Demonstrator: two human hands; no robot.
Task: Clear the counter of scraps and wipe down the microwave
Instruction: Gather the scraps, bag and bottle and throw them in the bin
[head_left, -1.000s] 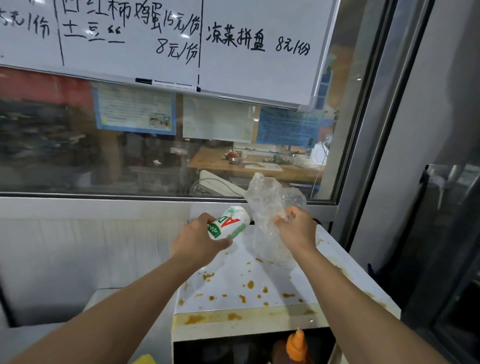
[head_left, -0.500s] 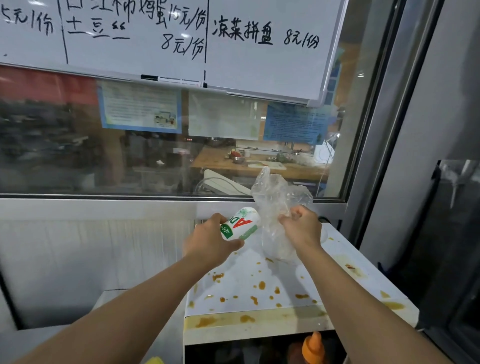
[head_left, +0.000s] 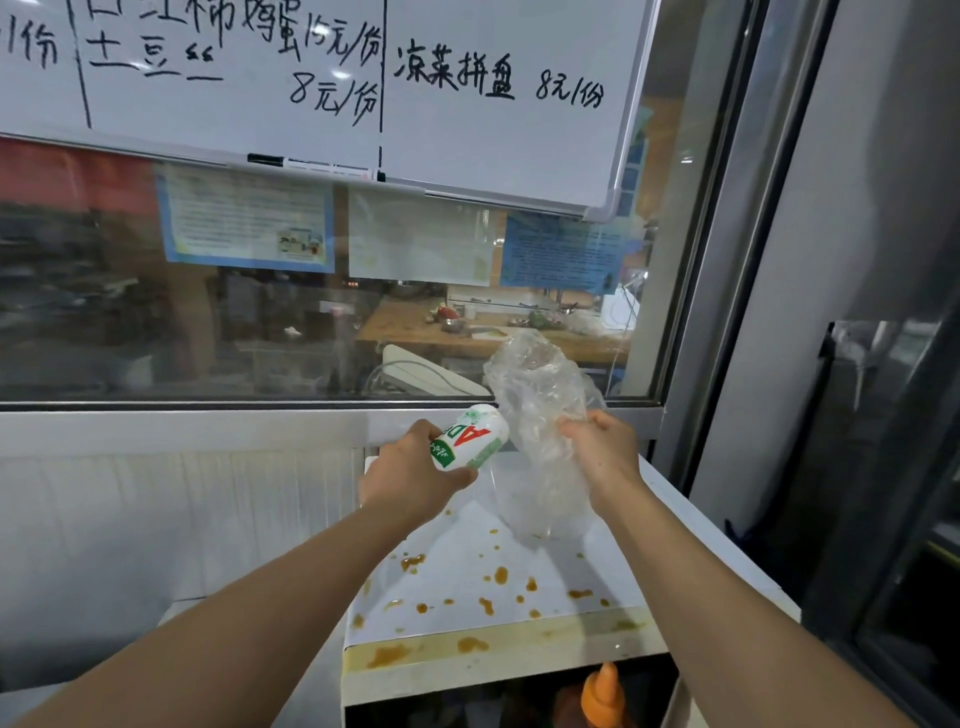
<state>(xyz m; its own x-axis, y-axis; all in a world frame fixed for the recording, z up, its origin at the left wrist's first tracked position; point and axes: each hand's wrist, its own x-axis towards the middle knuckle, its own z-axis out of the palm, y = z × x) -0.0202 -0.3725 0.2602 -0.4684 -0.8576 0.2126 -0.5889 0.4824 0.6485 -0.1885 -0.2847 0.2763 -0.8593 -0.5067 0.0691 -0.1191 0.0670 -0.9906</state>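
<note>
Behind the window (head_left: 260, 322) hangs a whiteboard (head_left: 493, 104) with handwritten prices. Below it, the left hand (head_left: 410, 480) grips a small white bottle (head_left: 470, 439) tilted toward a clear plastic bag (head_left: 540, 415), touching its side. The right hand (head_left: 605, 449) pinches the crumpled bag, held up over the far edge of the microwave (head_left: 519, 577), whose white top is spattered with orange sauce spots (head_left: 501, 575). An orange squeeze bottle (head_left: 602, 693) stands under its front edge.

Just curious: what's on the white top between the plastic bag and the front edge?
In the head view, brown sauce splatters dot the microwave top between the plastic bag and its front edge; nothing else lies there.
</note>
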